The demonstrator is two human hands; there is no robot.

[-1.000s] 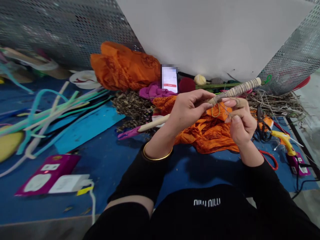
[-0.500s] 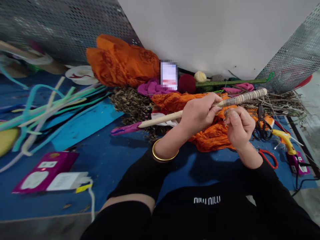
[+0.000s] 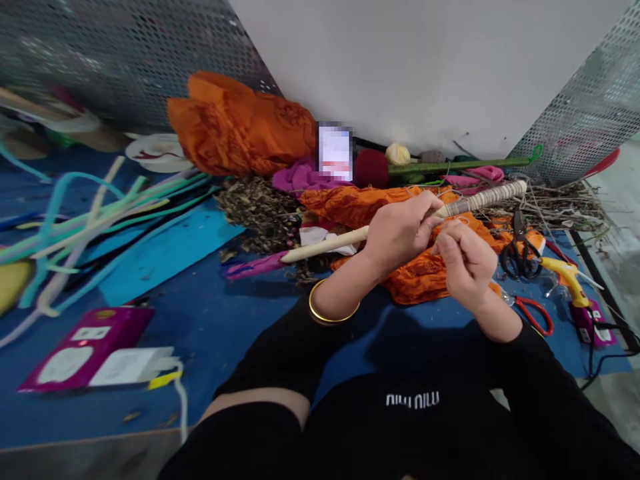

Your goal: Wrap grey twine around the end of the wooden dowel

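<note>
Black top [image 3: 413,430] reads "MIU MIU", upside down. Phone screen [image 3: 335,150] unreadable. Left hand [image 3: 397,223] grips wrapped stick [image 3: 487,198] above orange cloth [image 3: 420,277]; right hand [image 3: 467,260] just beside it, fingertips pressed together, can't tell on what.

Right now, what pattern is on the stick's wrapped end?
The wrapped end has grey-brown and cream bands, best seen in the head view.
</note>
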